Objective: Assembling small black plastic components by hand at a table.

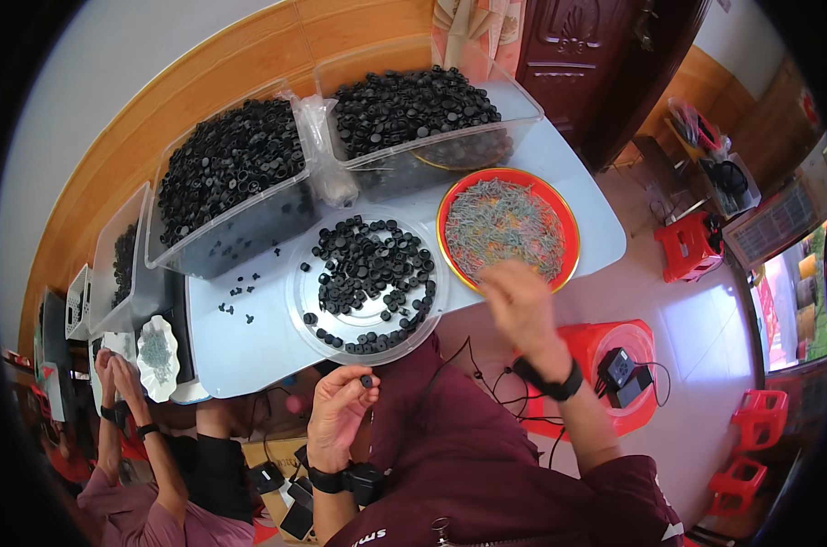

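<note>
My left hand (339, 406) pinches a small round black plastic cap (367, 381) between thumb and fingertips, in front of the table edge. My right hand (521, 305) is over the near rim of a red plate (443, 239) heaped with thin metal screws or pins (504, 228). Motion blurs its fingers, so whether they hold anything is not visible. Between the hands, a round clear tray (297, 305) carries many loose black caps (372, 260), with a bare patch in its middle.
Two large clear bins (204, 214) (431, 137) full of black parts stand at the back. Loose pieces (236, 291) lie on the white table (240, 351). At left, another person's hands (117, 374) work beside a white dish (158, 360). A red stool (586, 342) holds black devices and cables.
</note>
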`<state>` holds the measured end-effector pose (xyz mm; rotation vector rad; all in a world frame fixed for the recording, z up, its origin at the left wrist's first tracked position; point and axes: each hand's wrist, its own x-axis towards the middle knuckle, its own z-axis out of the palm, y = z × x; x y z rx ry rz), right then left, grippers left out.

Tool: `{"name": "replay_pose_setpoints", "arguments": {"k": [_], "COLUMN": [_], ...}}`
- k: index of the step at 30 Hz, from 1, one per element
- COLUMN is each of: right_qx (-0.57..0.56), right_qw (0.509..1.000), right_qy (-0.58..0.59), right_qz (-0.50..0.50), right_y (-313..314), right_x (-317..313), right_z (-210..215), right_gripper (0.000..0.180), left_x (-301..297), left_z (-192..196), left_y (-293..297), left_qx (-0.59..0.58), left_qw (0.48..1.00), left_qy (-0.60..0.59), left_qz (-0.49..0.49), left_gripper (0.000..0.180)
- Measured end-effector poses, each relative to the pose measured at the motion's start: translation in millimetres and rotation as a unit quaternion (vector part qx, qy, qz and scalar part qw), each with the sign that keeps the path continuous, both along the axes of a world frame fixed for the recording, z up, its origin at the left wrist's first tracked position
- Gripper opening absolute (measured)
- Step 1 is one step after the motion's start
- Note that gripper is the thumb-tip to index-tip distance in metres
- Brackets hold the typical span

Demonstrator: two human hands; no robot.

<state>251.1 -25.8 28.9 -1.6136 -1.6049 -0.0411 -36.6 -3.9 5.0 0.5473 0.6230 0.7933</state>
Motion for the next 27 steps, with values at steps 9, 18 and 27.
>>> {"name": "replay_pose_setpoints", "arguments": {"k": [9, 18, 27], "right_qx": [-0.122, -0.155, -0.171], "right_qw": [0.990, 0.948, 0.893], "right_qy": [-0.059, 0.279, 0.415], "right_qz": [-0.040, -0.004, 0.027], "right_y": [21, 35, 41], "right_x": [55, 75, 74], "right_z": [-10, -6, -2], "right_gripper": [0.013, 0.009, 0.006], "left_x": [2, -4, -8], "left_z": [-3, -8, -7], "left_y": [5, 4, 1], "left_qx": [0.000, -0.009, -0.019], "left_qw": [1.000, 0.999, 0.999], "left_qy": [-0.012, -0.032, -0.017], "left_qz": [0.009, 0.024, 0.039], "left_gripper": [0.021, 0.019, 0.018]}}
